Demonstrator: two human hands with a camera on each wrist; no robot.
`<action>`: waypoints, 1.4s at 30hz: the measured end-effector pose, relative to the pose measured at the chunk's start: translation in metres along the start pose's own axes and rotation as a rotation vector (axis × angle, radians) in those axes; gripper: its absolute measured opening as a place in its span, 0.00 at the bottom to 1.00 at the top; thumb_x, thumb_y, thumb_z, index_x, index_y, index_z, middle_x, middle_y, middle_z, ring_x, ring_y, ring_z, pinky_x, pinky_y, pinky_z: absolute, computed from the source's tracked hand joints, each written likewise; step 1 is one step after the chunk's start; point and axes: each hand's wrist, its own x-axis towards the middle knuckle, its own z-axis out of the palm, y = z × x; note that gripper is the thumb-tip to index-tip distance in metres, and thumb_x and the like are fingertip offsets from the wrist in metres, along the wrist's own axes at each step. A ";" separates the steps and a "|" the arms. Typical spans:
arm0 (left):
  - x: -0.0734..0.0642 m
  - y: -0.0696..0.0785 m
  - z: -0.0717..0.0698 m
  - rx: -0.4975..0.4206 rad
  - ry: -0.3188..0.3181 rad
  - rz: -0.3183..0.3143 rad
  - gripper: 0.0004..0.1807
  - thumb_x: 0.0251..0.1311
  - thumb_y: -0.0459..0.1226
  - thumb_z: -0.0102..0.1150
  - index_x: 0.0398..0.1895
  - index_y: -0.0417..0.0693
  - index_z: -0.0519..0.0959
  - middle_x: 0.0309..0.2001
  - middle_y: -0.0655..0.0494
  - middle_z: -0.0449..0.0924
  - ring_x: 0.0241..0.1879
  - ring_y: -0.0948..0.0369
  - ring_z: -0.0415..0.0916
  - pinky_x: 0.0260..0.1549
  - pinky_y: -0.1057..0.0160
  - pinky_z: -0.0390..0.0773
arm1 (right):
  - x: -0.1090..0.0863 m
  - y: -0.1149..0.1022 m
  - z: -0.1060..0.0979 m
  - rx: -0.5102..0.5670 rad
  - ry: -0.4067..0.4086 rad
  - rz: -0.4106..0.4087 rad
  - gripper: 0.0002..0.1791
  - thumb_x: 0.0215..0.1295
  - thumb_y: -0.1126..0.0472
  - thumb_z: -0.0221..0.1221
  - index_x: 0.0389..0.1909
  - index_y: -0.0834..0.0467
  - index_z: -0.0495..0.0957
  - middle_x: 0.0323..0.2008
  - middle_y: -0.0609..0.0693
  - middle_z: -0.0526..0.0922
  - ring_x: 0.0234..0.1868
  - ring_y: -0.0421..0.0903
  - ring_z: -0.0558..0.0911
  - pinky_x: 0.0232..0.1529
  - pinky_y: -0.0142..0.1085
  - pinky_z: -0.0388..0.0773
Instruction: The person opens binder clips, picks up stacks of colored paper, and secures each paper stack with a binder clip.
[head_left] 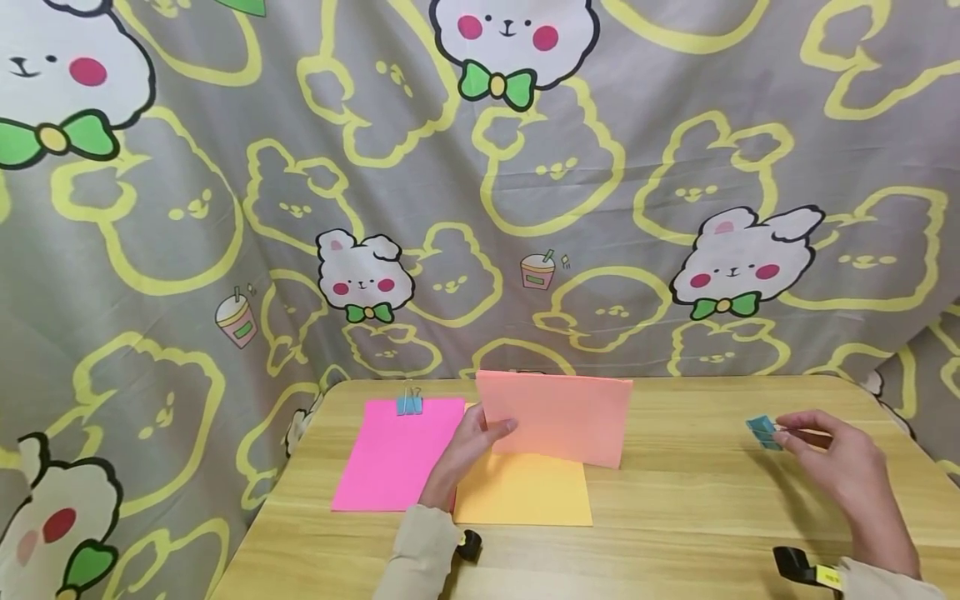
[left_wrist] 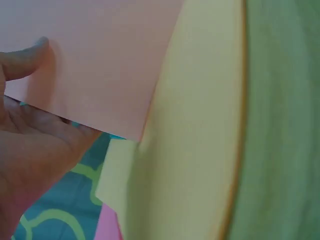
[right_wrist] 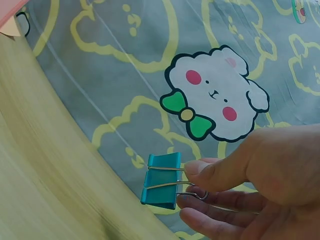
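Observation:
My left hand (head_left: 471,442) grips a salmon-pink stack of paper (head_left: 558,417) by its left edge, thumb on the front face and fingers behind. The stack stands tilted up above yellow paper (head_left: 525,496) lying on the table. Off to the right, my right hand (head_left: 843,462) pinches a teal binder clip (head_left: 764,432) by its wire handles, held above the table and apart from the paper. In the right wrist view the binder clip (right_wrist: 162,181) shows its body pointing away from the fingertips. The left wrist view shows the thumb (left_wrist: 25,61) flat on the salmon-pink sheet.
Bright pink paper (head_left: 397,458) lies at the left of the wooden table (head_left: 697,517), with another teal binder clip (head_left: 409,406) on its top edge. It lies beside the yellow paper. A patterned grey curtain (head_left: 600,208) hangs behind the table's far edge.

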 end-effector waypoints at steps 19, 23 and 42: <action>0.000 0.004 0.010 0.100 0.085 0.000 0.12 0.76 0.34 0.55 0.52 0.34 0.81 0.40 0.40 0.84 0.31 0.60 0.69 0.32 0.65 0.69 | 0.001 -0.007 0.004 0.021 -0.076 -0.050 0.28 0.67 0.54 0.69 0.61 0.68 0.77 0.44 0.61 0.89 0.33 0.14 0.68 0.41 0.39 0.68; 0.000 0.005 0.011 0.113 0.098 -0.006 0.12 0.76 0.35 0.55 0.53 0.35 0.81 0.43 0.42 0.86 0.32 0.62 0.74 0.33 0.66 0.73 | 0.000 -0.008 0.007 0.019 -0.064 -0.062 0.27 0.67 0.56 0.69 0.60 0.69 0.77 0.45 0.63 0.88 0.33 0.13 0.67 0.41 0.39 0.69; -0.005 0.005 0.008 0.040 0.090 -0.059 0.16 0.76 0.36 0.55 0.59 0.34 0.78 0.44 0.40 0.86 0.39 0.49 0.87 0.38 0.56 0.86 | 0.000 -0.023 0.030 0.225 -0.108 -0.112 0.29 0.64 0.55 0.72 0.59 0.69 0.78 0.46 0.59 0.88 0.36 0.24 0.80 0.34 0.22 0.76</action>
